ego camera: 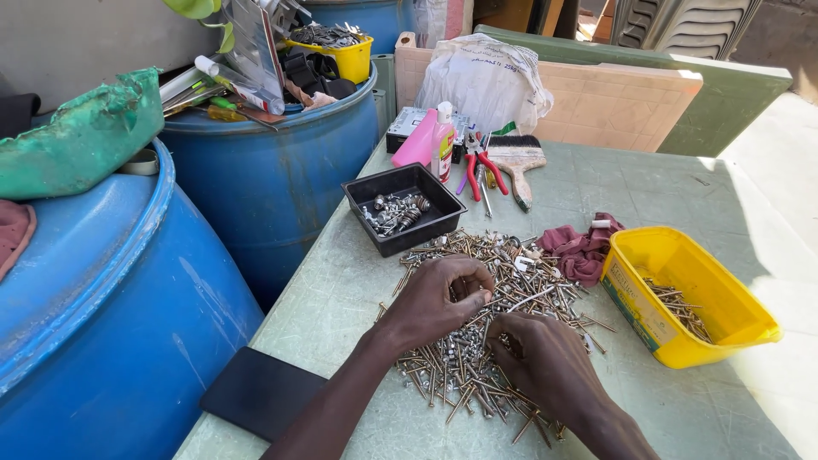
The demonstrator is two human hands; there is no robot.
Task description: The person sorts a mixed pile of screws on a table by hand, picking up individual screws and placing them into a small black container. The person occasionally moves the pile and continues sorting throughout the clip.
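A wide pile of loose screws and nails (486,281) lies spread on the pale green table (648,187). My left hand (439,300) rests on the pile with its fingers curled, pinching small pieces at the fingertips. My right hand (545,362) lies palm down on the near side of the pile, fingers bent into the screws. A black tray (405,207) with several silver bolts stands just beyond the pile. To the right, a yellow tub (686,294) holds a few long nails.
Two blue barrels (273,179) stand left of the table. A dark phone (260,392) lies at the near left edge. A maroon rag (579,249), red-handled pliers (484,163), a brush (517,162), a pink bottle (426,140) and a white bag (486,81) sit farther back.
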